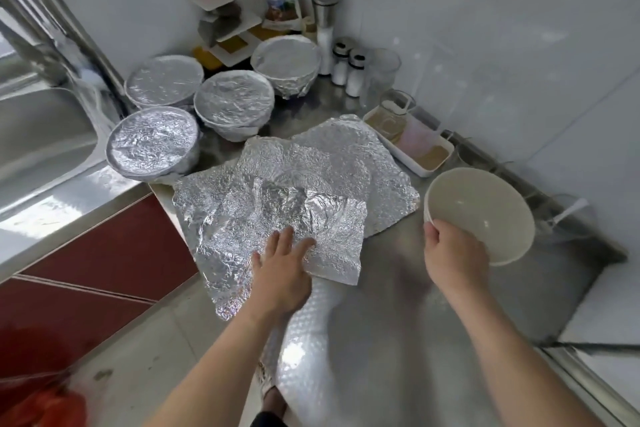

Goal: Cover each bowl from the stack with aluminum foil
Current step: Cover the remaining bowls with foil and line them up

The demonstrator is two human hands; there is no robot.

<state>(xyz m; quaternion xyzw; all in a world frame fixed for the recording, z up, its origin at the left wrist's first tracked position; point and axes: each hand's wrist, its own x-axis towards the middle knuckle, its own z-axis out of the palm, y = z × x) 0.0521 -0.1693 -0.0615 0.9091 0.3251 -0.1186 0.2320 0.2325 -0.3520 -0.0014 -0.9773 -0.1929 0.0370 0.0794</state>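
Crumpled aluminum foil sheets (298,194) lie overlapped on the steel counter. My left hand (282,267) rests flat on the nearest sheet, fingers straight. My right hand (453,260) grips the near rim of an empty white bowl (481,215), thumb over the edge, to the right of the foil. Whether the bowl touches the counter is unclear. Several foil-covered bowls stand behind the sheets: one at the front left (154,146), one in the middle (233,104), one at the back left (164,80) and one at the back right (285,61).
A sink (38,135) lies to the left. A white tray with containers (412,139) sits behind the bowl. Shakers (348,68), a jar and stacked boxes crowd the back corner. A foil strip (304,340) hangs over the counter's front edge. A red cabinet is below.
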